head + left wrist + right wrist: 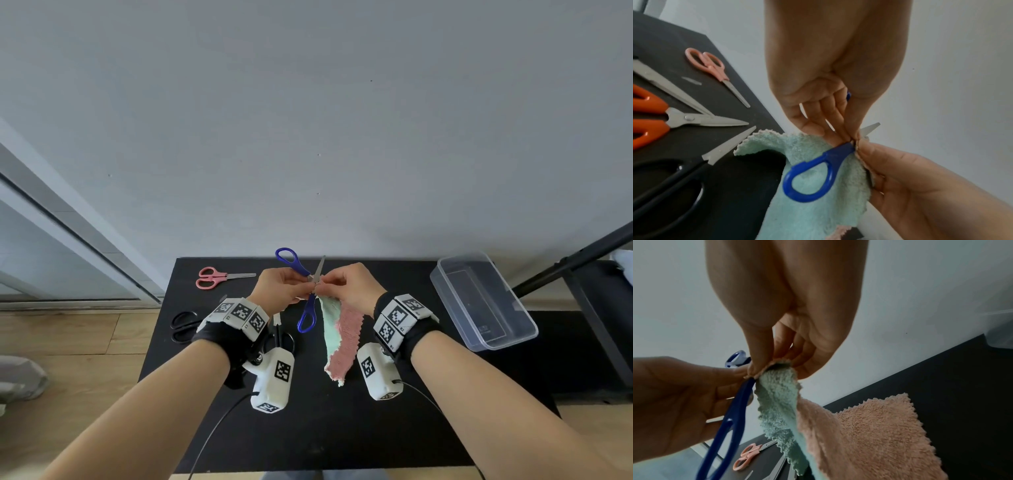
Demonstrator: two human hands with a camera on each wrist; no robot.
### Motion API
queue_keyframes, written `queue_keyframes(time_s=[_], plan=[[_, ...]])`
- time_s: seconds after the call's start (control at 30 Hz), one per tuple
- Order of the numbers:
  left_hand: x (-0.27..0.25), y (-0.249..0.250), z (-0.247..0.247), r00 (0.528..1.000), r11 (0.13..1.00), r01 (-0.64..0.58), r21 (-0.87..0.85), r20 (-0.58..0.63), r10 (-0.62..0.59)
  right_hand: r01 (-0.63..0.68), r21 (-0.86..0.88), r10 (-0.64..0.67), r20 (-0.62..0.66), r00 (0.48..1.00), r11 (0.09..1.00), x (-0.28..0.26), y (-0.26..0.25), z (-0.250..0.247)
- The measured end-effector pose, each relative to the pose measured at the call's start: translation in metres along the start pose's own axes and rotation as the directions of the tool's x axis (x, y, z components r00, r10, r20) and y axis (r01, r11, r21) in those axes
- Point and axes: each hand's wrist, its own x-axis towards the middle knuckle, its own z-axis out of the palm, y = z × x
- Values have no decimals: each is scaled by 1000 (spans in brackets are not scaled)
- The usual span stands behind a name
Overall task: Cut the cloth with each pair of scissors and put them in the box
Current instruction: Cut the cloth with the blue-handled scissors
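Nearest the person, the two-sided terry cloth, mint green on one face and salmon pink on the other, hangs down with its lower end on the black counter. Above it, the left hand and the right hand meet at the cloth's top edge. The right hand's fingers pinch that edge. The left hand pinches the blue-handled scissors near the pivot, its fingers outside both loops, and the handles are spread wide apart.

To cut well, the person would likely need to slip thumb and fingers into the loops, keep the cloth taut with the right hand, and feed the edge deep between the blades before closing them; the thick pile may fold instead of shearing if it is held slack.

Farther left lie the small pink-handled scissors, and at the far right the clear plastic box, which seems to hold no scissors yet.

The left wrist view alone shows orange-handled scissors beside large black-handled scissors; in the head view the wrist gear largely hides them. The right wrist view alone shows how the cloth's top edge is folded between the right fingertips.
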Motion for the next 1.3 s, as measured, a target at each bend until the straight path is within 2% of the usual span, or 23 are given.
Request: queue_keyframes(time_s=[0.43, 0.93, 1.03, 1.07, 1.13, 1.23, 1.3], plan=[[5, 6, 6, 999, 1000, -29, 11, -31, 29, 30, -25, -30, -14, 999, 999, -1, 3, -10], [12, 0, 8, 999, 999, 8, -43, -50, -10, -72, -48, 73, 33, 997, 996, -7, 18, -28], [17, -3, 0, 993, 997, 8, -70, -115, -16, -92, -23, 92, -1, 996, 995, -6, 26, -32], [19, -4, -4, 991, 996, 7, -93, -130, -19, -99, 19, 99, -35, 994, 995, -5, 29, -33], [20, -5, -10, 992, 994, 15, -105, -121, -28, -102, 227, 133, -126, 983, 969, -4, 30, -34], [16, -4, -9, 998, 996, 27, -88, -61, -33, -66, 571, 198, -173, 965, 819, -3, 21, -28], [13, -3, -5, 999, 996, 38, -78, -35, -40, -66, 649, 215, -153, 965, 758, -1, 13, -22]])
